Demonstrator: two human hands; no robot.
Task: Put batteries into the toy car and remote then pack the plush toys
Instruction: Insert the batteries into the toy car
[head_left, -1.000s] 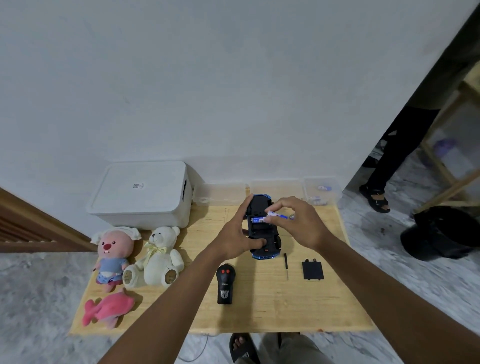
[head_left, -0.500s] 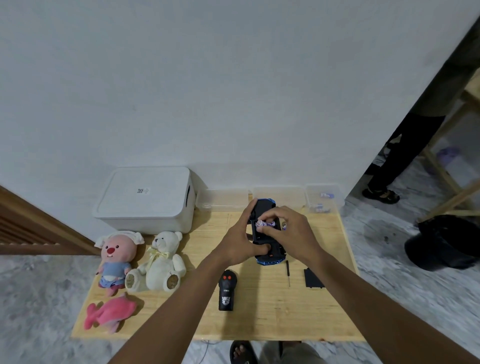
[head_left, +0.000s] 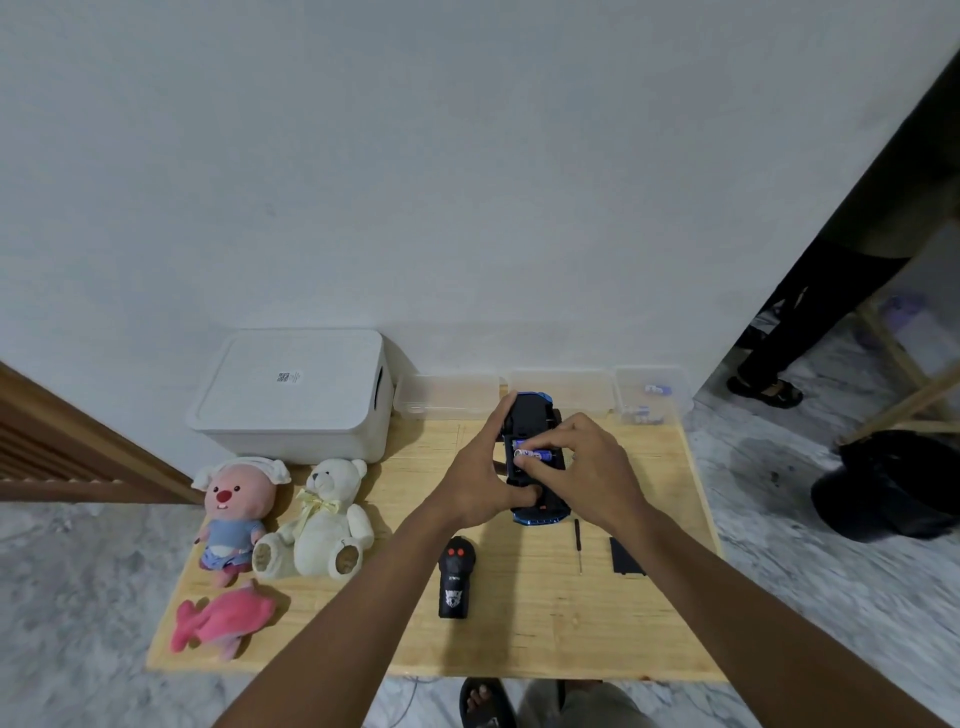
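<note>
Head view: upturned blue-and-black toy car mid-table on the pale wooden tabletop, left hand curled around its left side, right hand fingertips pinching a blue cylindrical battery over its open underside; black remote nearer.

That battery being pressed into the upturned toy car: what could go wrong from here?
The battery might be seated the wrong way round; its markings are too small to read. It could also pop out under the right hand, since only the left hand steadies the toy car. The screwdriver could roll away.
</note>
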